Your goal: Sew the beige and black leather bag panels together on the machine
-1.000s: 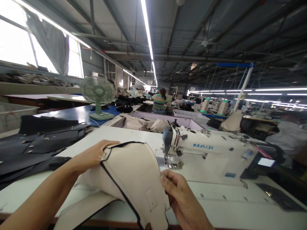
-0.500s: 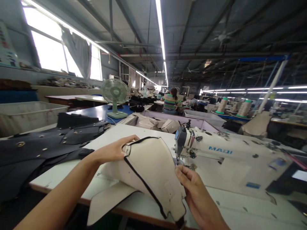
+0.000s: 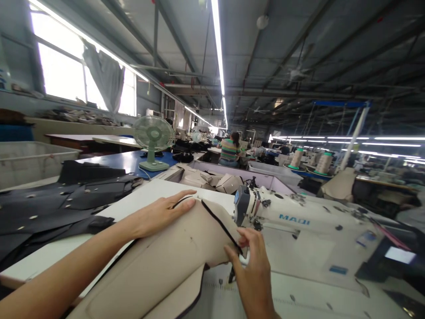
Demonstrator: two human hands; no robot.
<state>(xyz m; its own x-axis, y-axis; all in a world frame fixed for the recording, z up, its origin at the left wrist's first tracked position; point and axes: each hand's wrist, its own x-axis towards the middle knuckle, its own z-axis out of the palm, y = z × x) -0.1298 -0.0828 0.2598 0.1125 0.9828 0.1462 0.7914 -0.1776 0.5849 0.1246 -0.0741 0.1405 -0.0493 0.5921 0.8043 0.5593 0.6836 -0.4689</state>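
Note:
A large beige leather-like piece with black edging lies across the white table in front of me, its near part reaching the bottom of the view. My left hand grips its upper far edge, thumb on the surface and fingers along the edge. My right hand pinches the black-edged right side of the piece between thumb and fingers. Just beyond that hand stands a white sewing machine, its head close to the piece. The needle area is hidden behind the piece and my right hand.
Dark cut pieces with metal studs lie on the left. A green fan stands on a blue table. Behind the machine, a bin holds more beige pieces. Thread cones stand at right; a person sits farther off.
The beige piece has been turned over and swung round, its long part now toward the lower left. My left hand has shifted onto its top; my right hand has re-gripped the right edge.

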